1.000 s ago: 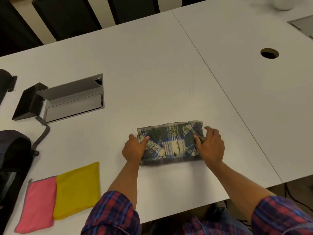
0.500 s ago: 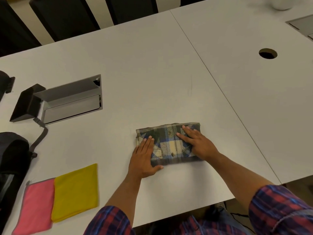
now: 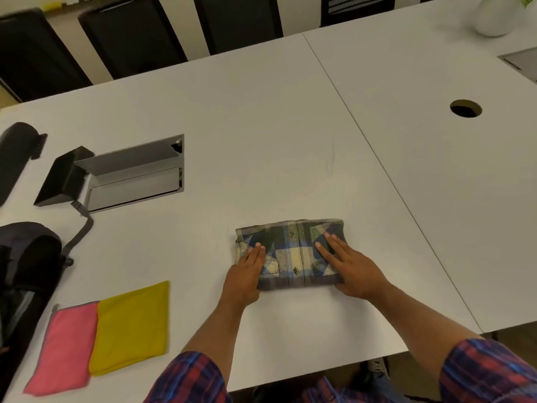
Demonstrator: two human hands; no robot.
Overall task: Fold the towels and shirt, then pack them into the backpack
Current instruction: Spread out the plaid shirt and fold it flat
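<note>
Left hand [image 3: 247,273]: laid flat, fingers straight and together, pressed on the left part of the folded shirt [image 3: 290,253]. Right hand [image 3: 350,267]: laid flat, fingers straight and slightly spread, pressed on the right part of the same shirt. Nothing was gripped by either hand.

Shirt: plaid, blue, cream and dark green, folded to a compact rectangle with the button placket running up the middle; placed near the front edge of the white surface [image 3: 261,141], left of the seam between the two tabletops.

Yellow towel [image 3: 130,325]: folded, set at the front left, its left edge overlapped on the pink towel [image 3: 65,347], also folded, which was found close to the front edge.

Backpack [image 3: 23,280]: dark, positioned at the left edge just beside the pink towel, one grey strap trailed toward the cable hatch [image 3: 133,175], whose lid was raised.

Bare surface was left between shirt and towels, and broadly behind the shirt up to the far edge, where dark chairs [image 3: 130,33] were ranged.
</note>
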